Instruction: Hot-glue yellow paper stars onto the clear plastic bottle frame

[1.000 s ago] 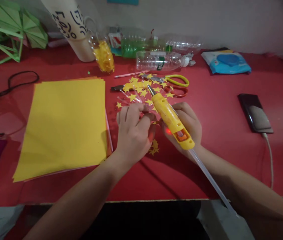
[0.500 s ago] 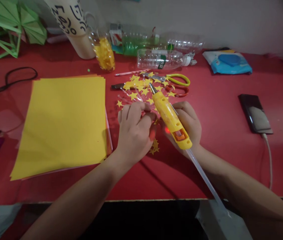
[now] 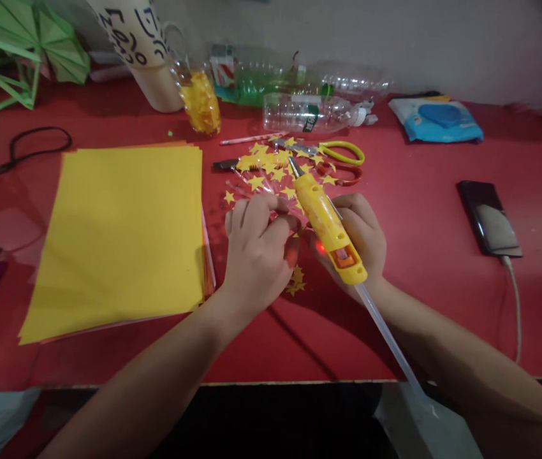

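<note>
My right hand (image 3: 361,239) is wrapped round a yellow hot glue gun (image 3: 323,217), its metal nozzle pointing away over the table. From the gun's rear end a long clear glue stick (image 3: 390,338) runs back toward me. My left hand (image 3: 259,255) has its thumb and finger pinched close to the right fingertips; whatever is between them is too small and hidden to name. A bit of yellow shows by those fingertips. Several yellow paper stars (image 3: 255,183) lie scattered beyond the hands, and a small cluster of stars (image 3: 296,280) lies beneath the left hand.
Scissors (image 3: 342,153) and a yellow cutter (image 3: 252,162) lie among the stars. Yellow paper sheets (image 3: 122,236) are stacked at left. Plastic bottles (image 3: 300,113), a cup (image 3: 151,76) and a wipes pack (image 3: 436,120) stand or lie along the back. A phone (image 3: 488,217) is at right.
The glue gun's nozzle has shifted very slightly to the right. The yellow bit at the fingertips looks slightly different; both hands stay almost in place.
</note>
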`<state>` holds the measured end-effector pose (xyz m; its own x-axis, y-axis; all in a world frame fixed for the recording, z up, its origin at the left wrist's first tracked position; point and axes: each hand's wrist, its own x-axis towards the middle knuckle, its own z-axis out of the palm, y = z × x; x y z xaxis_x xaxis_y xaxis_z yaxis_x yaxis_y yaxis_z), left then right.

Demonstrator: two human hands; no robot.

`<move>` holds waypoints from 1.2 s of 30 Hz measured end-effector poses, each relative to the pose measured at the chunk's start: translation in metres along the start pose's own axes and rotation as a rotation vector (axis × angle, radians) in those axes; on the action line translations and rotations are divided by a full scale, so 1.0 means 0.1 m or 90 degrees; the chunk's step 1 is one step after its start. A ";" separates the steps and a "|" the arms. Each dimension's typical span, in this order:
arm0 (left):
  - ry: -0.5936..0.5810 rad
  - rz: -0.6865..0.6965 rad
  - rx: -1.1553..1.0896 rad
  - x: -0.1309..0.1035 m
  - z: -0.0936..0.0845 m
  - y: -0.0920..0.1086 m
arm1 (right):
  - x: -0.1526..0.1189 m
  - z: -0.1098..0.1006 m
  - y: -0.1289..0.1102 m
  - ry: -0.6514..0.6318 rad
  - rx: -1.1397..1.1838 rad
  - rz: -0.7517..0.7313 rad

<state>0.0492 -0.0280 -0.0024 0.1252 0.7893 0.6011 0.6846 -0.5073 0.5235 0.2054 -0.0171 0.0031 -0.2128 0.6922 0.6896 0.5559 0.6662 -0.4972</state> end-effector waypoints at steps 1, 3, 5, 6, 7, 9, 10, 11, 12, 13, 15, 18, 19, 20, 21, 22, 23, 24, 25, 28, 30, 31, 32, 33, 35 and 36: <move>0.001 0.001 0.002 0.00 0.00 0.00 | 0.00 0.00 0.00 -0.002 -0.003 0.000; 0.004 0.005 0.008 0.00 0.00 0.00 | 0.00 0.00 0.00 -0.008 -0.007 0.008; 0.008 0.012 0.015 0.00 -0.01 0.00 | 0.00 -0.01 -0.01 -0.009 -0.003 0.017; 0.010 0.013 0.017 0.00 -0.01 0.00 | 0.00 -0.01 -0.01 -0.008 0.000 0.020; 0.011 0.013 0.018 0.01 -0.01 0.01 | 0.00 -0.01 -0.01 -0.006 0.001 0.024; 0.008 0.007 0.016 0.01 -0.02 0.01 | -0.01 0.00 -0.01 -0.006 0.000 0.030; 0.004 0.003 0.014 0.01 -0.02 0.01 | -0.01 0.00 -0.01 -0.009 -0.003 0.033; 0.001 -0.001 0.013 0.02 -0.02 0.01 | -0.01 0.00 -0.01 -0.012 -0.005 0.037; -0.002 -0.004 0.011 0.02 -0.02 0.01 | -0.01 0.00 -0.01 -0.014 -0.007 0.040; -0.004 -0.007 0.010 0.02 -0.02 0.01 | -0.01 0.00 -0.01 -0.016 -0.007 0.041; -0.006 -0.013 0.007 0.02 -0.02 0.01 | -0.01 0.01 0.00 -0.013 -0.009 0.038; -0.009 -0.011 0.012 0.02 -0.03 0.01 | -0.01 0.00 -0.01 -0.006 -0.001 0.030; -0.009 -0.007 0.016 0.02 -0.04 0.00 | -0.01 -0.01 -0.02 -0.002 0.003 0.028; -0.007 0.000 0.020 0.02 -0.05 0.00 | -0.01 -0.03 -0.04 0.003 0.005 0.028; -0.004 0.009 0.025 0.03 -0.05 0.00 | -0.01 -0.05 -0.05 0.007 0.003 0.031; 0.000 0.017 0.030 0.03 -0.06 -0.01 | -0.01 -0.07 -0.06 0.010 -0.003 0.032; 0.004 0.023 0.035 0.03 -0.07 -0.01 | -0.01 -0.09 -0.07 0.014 -0.011 0.033; 0.008 0.026 0.040 0.03 -0.08 -0.01 | 0.00 -0.12 -0.07 0.018 -0.021 0.036; 0.011 0.027 0.046 0.04 -0.09 -0.02 | 0.00 -0.14 -0.08 0.026 -0.029 0.033; 0.017 0.027 0.066 0.04 -0.10 -0.02 | 0.00 -0.18 -0.06 0.058 -0.051 0.036; 0.023 0.032 0.080 0.04 -0.12 -0.02 | 0.01 -0.19 -0.05 0.072 -0.059 0.041; 0.023 0.034 0.084 0.04 -0.14 -0.02 | 0.01 -0.19 -0.04 0.081 -0.059 0.041; 0.022 0.036 0.083 0.05 -0.15 -0.02 | 0.01 -0.20 -0.04 0.090 -0.058 0.041; 0.021 0.039 0.078 0.05 -0.17 -0.02 | 0.01 -0.21 -0.03 0.101 -0.056 0.036; 0.025 0.044 0.052 0.07 -0.22 -0.01 | 0.01 -0.23 -0.02 0.116 -0.053 0.038; 0.029 0.041 0.031 0.08 -0.24 -0.02 | 0.01 -0.25 -0.01 0.115 -0.048 0.049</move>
<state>0.0316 -0.0290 0.0163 0.1372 0.7384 0.6602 0.7104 -0.5378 0.4539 0.2246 -0.0238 0.0174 -0.0242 0.6744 0.7379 0.6248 0.5865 -0.5155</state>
